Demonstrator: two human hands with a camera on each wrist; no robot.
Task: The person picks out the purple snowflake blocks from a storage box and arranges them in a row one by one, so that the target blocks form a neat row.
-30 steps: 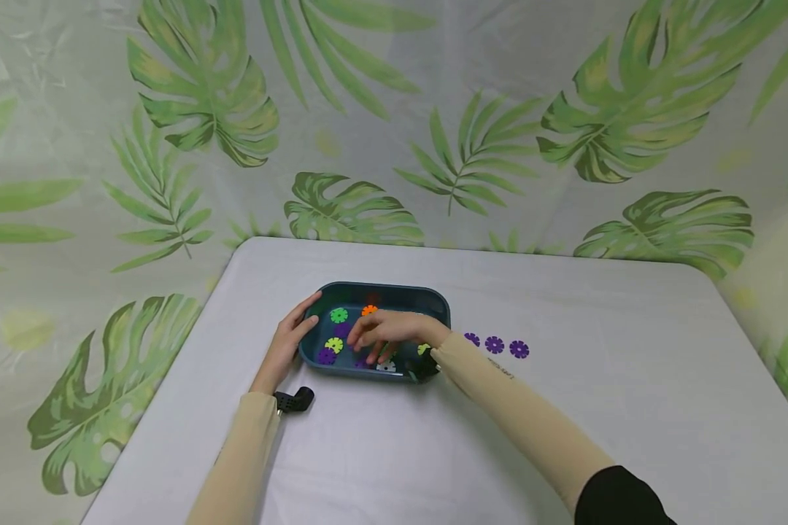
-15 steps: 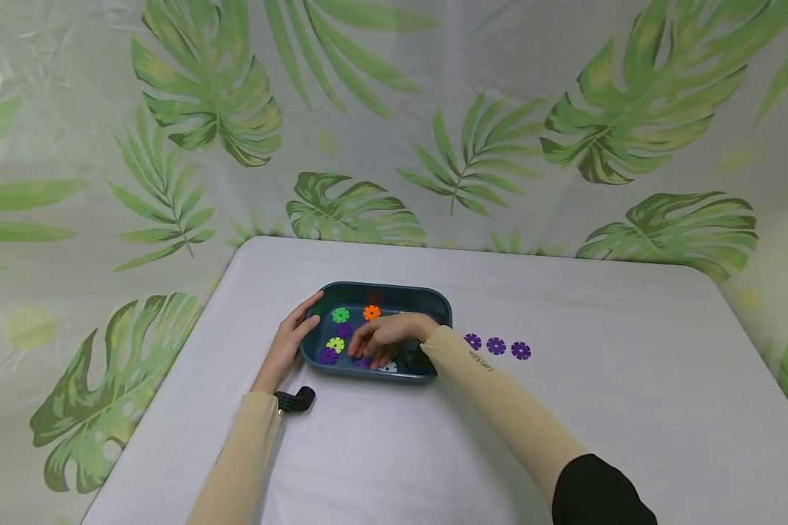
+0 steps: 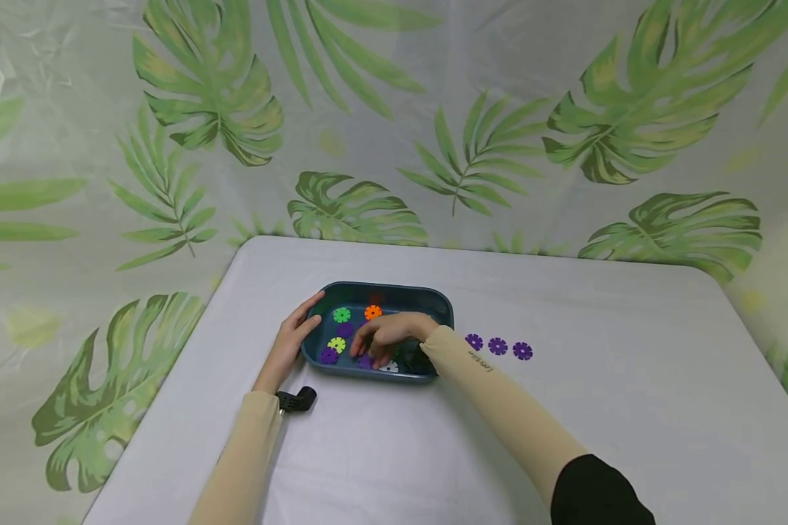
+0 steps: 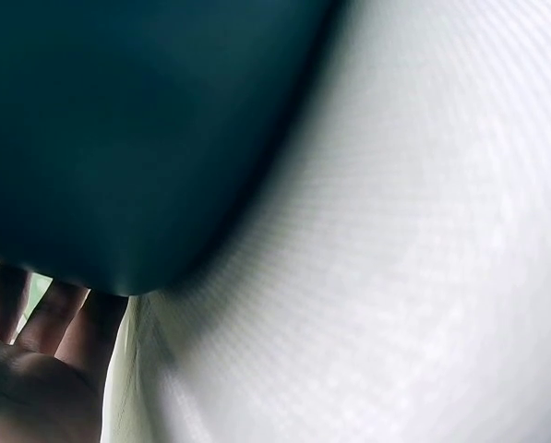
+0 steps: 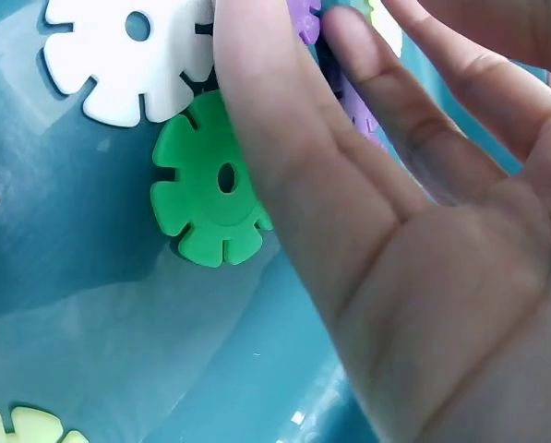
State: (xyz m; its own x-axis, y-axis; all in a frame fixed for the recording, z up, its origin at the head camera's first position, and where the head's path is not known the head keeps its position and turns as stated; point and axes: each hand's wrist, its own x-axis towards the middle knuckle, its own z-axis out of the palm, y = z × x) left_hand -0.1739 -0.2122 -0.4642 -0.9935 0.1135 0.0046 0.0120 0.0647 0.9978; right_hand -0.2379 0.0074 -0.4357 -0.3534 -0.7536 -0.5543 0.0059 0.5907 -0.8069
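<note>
In the head view my left hand [image 3: 282, 354] holds the left end of a dark teal plastic tray [image 3: 407, 288], its thumb over the rim. The left wrist view shows its fingers [image 4: 53, 318] against the tray's outer wall. My right hand [image 3: 389, 337] reaches down into the tray, thumb and fingers apart around a purple notched disc [image 3: 365, 362]. In the right wrist view, part of a purple disc [image 5: 305, 20] shows between thumb and index finger; the thumb hides the rest. Beside the thumb lie a green disc [image 5: 201, 189] and a white disc [image 5: 127, 55].
Also in the tray are a green disc [image 3: 341, 315], an orange disc [image 3: 372, 313], a yellow disc [image 3: 336, 345] and more purple discs [image 3: 329, 356]. Right of the tray, three purple discs [image 3: 497, 346] lie in a row on the white tabletop [image 3: 604, 350].
My right hand has drawn slightly lower over the near side of the tray, its elbow shifting left, then stayed nearly still. My left hand keeps its hold on the tray.
</note>
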